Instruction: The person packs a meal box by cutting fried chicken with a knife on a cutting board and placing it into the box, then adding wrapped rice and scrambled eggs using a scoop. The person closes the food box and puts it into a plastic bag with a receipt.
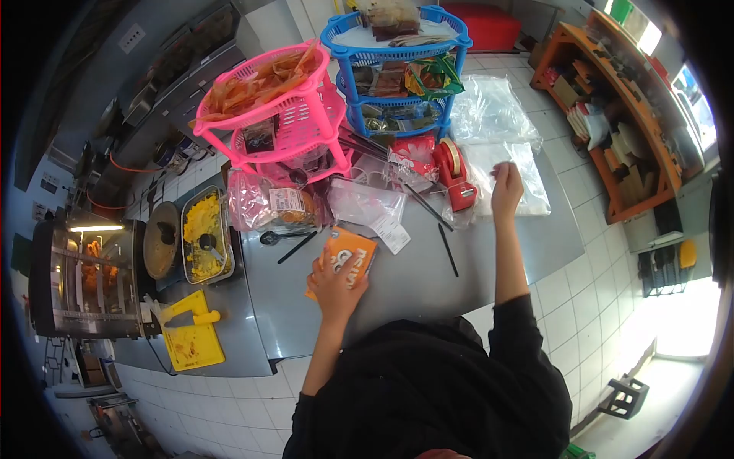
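Observation:
My left hand (334, 289) grips an orange cardboard box (358, 252) with white and dark lettering, resting on the metal table (413, 284). Over a stack of clear plastic bags (529, 180) at the right is my right hand (507, 191), its fingers curled together. Whether a bag edge is between those fingers I cannot make out. A red tape dispenser (456, 180) stands just left of that hand. Near the box lie a white paper slip (392, 234), a black straw (448, 251) and a dark plastic spoon (275, 237).
Behind stand a pink tiered rack (264, 158) and a blue tiered rack (395, 99) with packets. To the left are a glass dish of yellow food (226, 229), a yellow cutting board (206, 350) with a knife (191, 320), and a food warmer (88, 279).

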Available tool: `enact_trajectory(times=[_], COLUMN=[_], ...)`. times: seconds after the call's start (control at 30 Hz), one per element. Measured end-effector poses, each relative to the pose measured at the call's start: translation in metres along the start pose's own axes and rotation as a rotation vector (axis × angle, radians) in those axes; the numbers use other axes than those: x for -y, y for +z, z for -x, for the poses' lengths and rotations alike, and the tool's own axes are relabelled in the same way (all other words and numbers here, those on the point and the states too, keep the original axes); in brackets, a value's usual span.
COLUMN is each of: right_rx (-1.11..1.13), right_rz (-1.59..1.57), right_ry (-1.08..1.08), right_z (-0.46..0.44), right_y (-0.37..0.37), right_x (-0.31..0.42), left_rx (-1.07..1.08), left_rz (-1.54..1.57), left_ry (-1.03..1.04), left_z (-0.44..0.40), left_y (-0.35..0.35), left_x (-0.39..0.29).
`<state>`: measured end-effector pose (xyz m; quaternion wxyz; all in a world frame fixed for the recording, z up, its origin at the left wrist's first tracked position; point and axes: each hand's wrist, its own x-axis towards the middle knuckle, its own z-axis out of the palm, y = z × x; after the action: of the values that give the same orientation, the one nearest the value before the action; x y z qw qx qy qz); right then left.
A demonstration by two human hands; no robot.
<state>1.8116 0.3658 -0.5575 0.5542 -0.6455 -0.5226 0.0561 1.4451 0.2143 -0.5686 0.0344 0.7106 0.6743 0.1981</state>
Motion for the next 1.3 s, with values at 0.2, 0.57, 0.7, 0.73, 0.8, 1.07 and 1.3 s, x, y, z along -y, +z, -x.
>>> enact_trajectory(times=[0.2,0.57,0.7,0.73,0.8,1.07,1.3], right_rx=[0.537,0.903,0.815,0.852,0.685,0.044,-0.297], right_rz=[0.808,1.18,0.738,0.661,0.475,0.26,-0.091], right_ry=[0.126,-0.229,-0.073,-0.008,0.067,-0.064,-0.102], right_z=[-0.054,-0.051,-0.056,-0.064,-0.074,-0.127,-0.16], right_y=[-0.033,-0.051,-0.075,-0.082,-0.075,-0.082,-0.119], right_x=[-0.129,-0.135,-0.117,-0.099,-0.105,-0.053,0.089], left_rx=[-0.089,-0.163,-0.196,-0.177,-0.184,-0.033,0.066], left_rz=[0.022,-0.05,-0.033,-0.032,-0.029,0.478,0.73], left_ry=[-0.115,-0.287,-0.267,-0.265,-0.248,0.267,0.858], left_z=[0.02,0.034,0.035,0.037,0.036,-0.008,-0.022], left_y=[-0.006,-0.006,-0.009,-0.011,-0.011,-0.07,-0.085], left_x=[0.054,0.082,0.079,0.078,0.08,-0.024,-0.099])
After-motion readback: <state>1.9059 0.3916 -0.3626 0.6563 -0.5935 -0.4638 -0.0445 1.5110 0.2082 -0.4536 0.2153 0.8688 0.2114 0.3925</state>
